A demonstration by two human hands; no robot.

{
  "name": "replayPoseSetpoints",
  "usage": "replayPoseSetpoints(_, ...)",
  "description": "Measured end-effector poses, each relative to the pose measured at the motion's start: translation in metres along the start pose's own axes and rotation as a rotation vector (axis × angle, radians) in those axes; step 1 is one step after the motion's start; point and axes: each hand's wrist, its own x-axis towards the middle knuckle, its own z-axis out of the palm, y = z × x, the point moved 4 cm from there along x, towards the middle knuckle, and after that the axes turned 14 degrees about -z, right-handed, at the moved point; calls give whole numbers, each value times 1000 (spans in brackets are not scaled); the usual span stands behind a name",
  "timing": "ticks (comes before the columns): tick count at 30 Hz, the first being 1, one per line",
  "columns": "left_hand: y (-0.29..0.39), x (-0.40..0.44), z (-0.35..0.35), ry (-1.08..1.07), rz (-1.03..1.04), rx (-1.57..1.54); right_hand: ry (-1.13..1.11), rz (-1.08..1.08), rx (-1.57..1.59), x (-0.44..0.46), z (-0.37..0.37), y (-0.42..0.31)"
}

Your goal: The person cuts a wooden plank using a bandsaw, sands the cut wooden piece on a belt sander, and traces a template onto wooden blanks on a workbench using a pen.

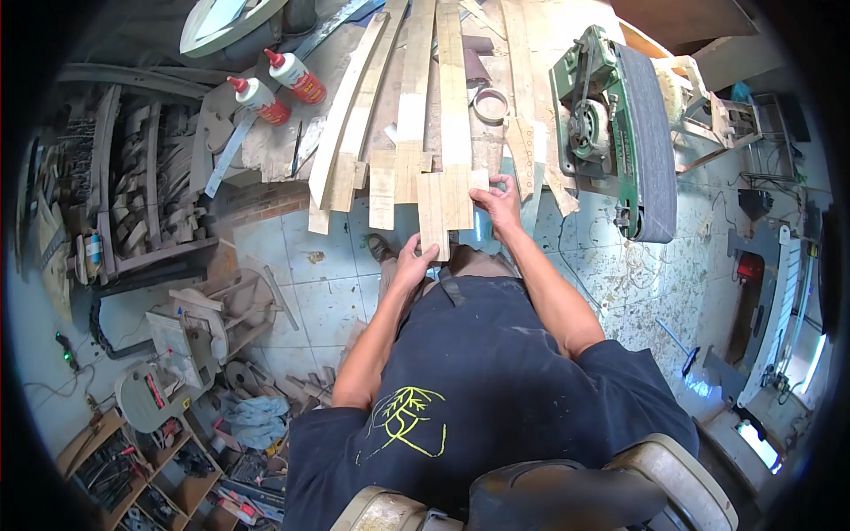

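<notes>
Workbench [274, 150] crowded: long wooden strips [452, 88] fan out, near ends jutting past the edge and lying just behind the work. Two red-capped glue bottles [298, 80] to the left; a ring [492, 121] among the strips; green belt sander [645, 150] to the right. Short wooden board [433, 226] at the near edge, before the strip ends. Left hand [414, 263] pinches its lower end, thumb on face. Right hand [499, 205] closed on the wood's right edge.

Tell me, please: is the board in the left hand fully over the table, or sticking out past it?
Sticking out: the near end of the board, in the left hand, shows beyond the table.
</notes>
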Motion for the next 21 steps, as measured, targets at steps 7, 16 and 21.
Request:
replayPoseSetpoints(7,-1,-1,1,16,-5,-36,-3,-22,-15,-2,1,-3)
replayPoseSetpoints(16,8,-11,2,-42,43,-130,34,-11,128,2,-18,12)
replayPoseSetpoints(21,24,-31,1,-50,49,-196,16,36,224,3,-19,7)
